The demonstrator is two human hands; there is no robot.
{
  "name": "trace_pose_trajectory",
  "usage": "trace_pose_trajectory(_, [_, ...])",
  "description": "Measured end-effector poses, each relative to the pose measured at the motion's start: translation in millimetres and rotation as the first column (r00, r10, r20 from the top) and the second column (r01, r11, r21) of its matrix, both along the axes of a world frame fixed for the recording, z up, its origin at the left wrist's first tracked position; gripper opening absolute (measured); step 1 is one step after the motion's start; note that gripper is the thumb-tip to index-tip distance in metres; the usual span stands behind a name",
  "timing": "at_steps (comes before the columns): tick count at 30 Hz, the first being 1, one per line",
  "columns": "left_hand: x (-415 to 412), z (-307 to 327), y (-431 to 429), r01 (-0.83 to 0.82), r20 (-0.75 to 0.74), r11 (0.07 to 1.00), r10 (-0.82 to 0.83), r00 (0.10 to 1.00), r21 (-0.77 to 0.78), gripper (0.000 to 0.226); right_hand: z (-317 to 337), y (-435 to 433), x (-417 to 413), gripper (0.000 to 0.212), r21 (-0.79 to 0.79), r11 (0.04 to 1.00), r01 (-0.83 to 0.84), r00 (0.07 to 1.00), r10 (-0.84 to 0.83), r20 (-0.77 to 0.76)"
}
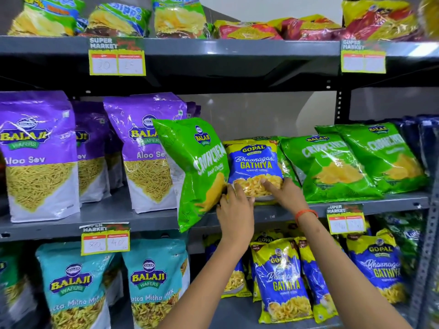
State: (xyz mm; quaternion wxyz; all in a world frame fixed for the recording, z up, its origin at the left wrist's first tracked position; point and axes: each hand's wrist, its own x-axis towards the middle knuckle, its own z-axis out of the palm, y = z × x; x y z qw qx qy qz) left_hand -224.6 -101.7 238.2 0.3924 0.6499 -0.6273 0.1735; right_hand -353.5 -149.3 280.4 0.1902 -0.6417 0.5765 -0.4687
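A green Balaji Crunchex bag (pixel 197 167) hangs tilted in front of the middle shelf (pixel 133 217), its bottom below the shelf's front edge. My left hand (pixel 234 207) grips this bag at its right edge. Just to the right, a blue and yellow Gopal Gathiya pack (pixel 255 160) stands on the shelf, leaning on other packs. My right hand (pixel 283 195) holds the pack's lower part, with fingers over its front; an orange band circles that wrist.
Purple Aloo Sev bags (pixel 38 157) fill the shelf's left, more green Crunchex bags (pixel 332 167) its right. Below stand teal Balaji mix bags (pixel 71 286) and more Gathiya packs (pixel 282 281). Chips bags (pixel 118 20) sit on top. Price tags (pixel 116 60) hang from shelf edges.
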Motion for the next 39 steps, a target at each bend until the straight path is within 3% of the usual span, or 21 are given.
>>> trace_pose_trajectory(5, [7,1,1,0.147,-0.084,0.988,-0.15,0.985,-0.047,0.05,-3,4,-5,0.074,-0.037,0.999,-0.038,0.976,0.045,0.211])
trace_pose_trajectory(8, [12,3,4,0.221,-0.201,0.968,-0.241,0.95,-0.116,0.049,-8,9,-4,0.073,-0.14,0.99,-0.02,0.968,0.054,0.246])
trace_pose_trajectory(11, [16,2,8,0.282,-0.345,0.946,-0.321,0.882,-0.161,0.053,-10,17,-5,0.072,-0.215,0.977,0.012,0.948,0.058,0.314])
trace_pose_trajectory(14, [18,0,10,0.362,-0.523,0.911,-0.411,0.747,-0.199,0.066,-12,32,-10,0.065,-0.325,0.945,0.044,0.918,0.09,0.387])
trace_pose_trajectory(18, [18,0,20,0.455,-0.496,0.854,-0.518,0.697,-0.252,0.06,-20,60,-20,0.052,-0.4,0.916,0.018,0.878,0.178,0.445])
trace_pose_trajectory(21, [23,-6,34,0.537,-0.538,0.796,-0.593,0.599,-0.279,0.052,-38,78,-26,0.043,-0.427,0.904,-0.027,0.868,0.233,0.438])
trace_pose_trajectory(23, [27,-18,49,0.572,-0.581,0.777,-0.601,0.55,-0.263,0.053,-58,89,-28,0.04,-0.414,0.909,-0.052,0.845,0.261,0.466])
trace_pose_trajectory(26, [32,-49,70,0.616,-0.661,0.742,-0.605,0.444,-0.265,0.035,-98,104,-27,0.04,-0.376,0.919,-0.115,0.815,0.304,0.494])
trace_pose_trajectory(28, [38,-76,81,0.623,-0.719,0.745,-0.566,0.402,-0.238,0.038,-126,109,-25,0.041,-0.324,0.932,-0.16,0.824,0.307,0.476])
trace_pose_trajectory(32, [55,-136,90,0.604,-0.789,0.784,-0.459,0.409,-0.143,0.047,-184,114,-17,0.049,-0.17,0.954,-0.246,0.827,0.298,0.476])
trace_pose_trajectory(35, [71,-178,90,0.541,-0.83,0.838,-0.344,0.438,-0.062,0.053,-219,114,-5,0.044,-0.056,0.948,-0.312,0.837,0.302,0.456])
trace_pose_trajectory(39, [95,-233,82,0.49,-0.858,0.871,-0.223,0.463,0.038,0.045,-256,101,16,0.047,0.113,0.916,-0.385,0.87,0.319,0.377])
